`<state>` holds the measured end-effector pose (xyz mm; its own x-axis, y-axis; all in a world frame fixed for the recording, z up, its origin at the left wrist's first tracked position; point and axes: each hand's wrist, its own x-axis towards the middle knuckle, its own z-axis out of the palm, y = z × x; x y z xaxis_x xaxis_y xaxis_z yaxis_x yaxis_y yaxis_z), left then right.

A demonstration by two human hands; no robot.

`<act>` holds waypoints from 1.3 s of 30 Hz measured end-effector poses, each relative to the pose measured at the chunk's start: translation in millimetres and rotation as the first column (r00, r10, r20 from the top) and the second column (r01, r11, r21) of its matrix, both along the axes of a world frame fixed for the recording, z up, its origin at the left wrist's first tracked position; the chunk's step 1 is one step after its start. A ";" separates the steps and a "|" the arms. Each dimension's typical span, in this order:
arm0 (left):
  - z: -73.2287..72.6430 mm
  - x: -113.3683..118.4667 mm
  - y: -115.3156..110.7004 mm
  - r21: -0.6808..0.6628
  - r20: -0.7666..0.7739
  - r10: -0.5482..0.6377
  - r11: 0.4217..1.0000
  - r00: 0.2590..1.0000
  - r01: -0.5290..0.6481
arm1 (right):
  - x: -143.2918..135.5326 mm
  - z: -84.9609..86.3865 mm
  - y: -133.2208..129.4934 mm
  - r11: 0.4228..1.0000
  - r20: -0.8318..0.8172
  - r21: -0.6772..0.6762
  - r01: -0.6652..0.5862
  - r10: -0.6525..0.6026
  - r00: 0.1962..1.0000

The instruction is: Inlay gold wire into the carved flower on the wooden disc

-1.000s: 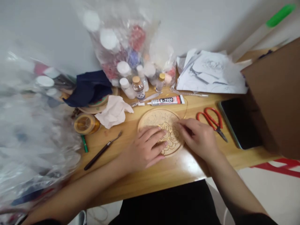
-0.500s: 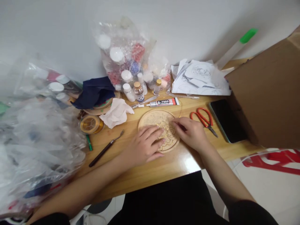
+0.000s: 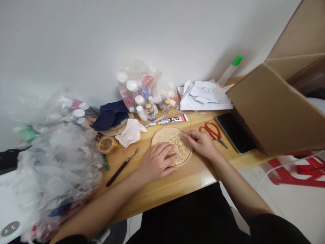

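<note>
A round wooden disc [image 3: 180, 156] with a gold, petal-like wire pattern lies on the table. My left hand [image 3: 157, 162] rests on its left and lower part, palm down with the fingers apart. At the disc's right edge, my right hand [image 3: 201, 142] has thumb and forefinger pinched together; whatever is between the fingertips is too small to make out. Behind the disc lies a tube of B-7000 glue [image 3: 175, 119]. Red-handled scissors [image 3: 213, 130] lie to the right of my right hand. A dark-handled metal tool [image 3: 119, 171] lies left of my left hand.
A spool of gold wire [image 3: 108, 144], a crumpled tissue [image 3: 131, 133] and plastic bags [image 3: 61, 162] are at the left. Small bottles [image 3: 150, 112] stand behind. Drawings on paper [image 3: 205, 96], a black phone [image 3: 236, 132] and a cardboard box [image 3: 271, 112] are at the right.
The camera view has shifted, showing more of the wall and the box. My left hand stays spread on the disc, and my right hand keeps its pinch at the right edge.
</note>
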<state>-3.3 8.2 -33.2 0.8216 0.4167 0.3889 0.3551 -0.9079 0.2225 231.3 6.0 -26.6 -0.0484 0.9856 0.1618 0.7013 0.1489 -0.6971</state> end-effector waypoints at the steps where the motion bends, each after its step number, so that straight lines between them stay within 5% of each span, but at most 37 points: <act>1: 0.1 0.2 0.1 0.001 0.002 -0.002 1.000 1.000 0.002 | 0.2 0.0 0.1 1.000 -0.002 -0.001 0.006 -0.006 1.000; 39: -7.8 -1.6 4.3 -0.054 -0.005 -0.041 0.998 0.999 0.041 | 1.8 0.4 -3.9 0.992 0.037 0.101 0.077 -0.081 0.996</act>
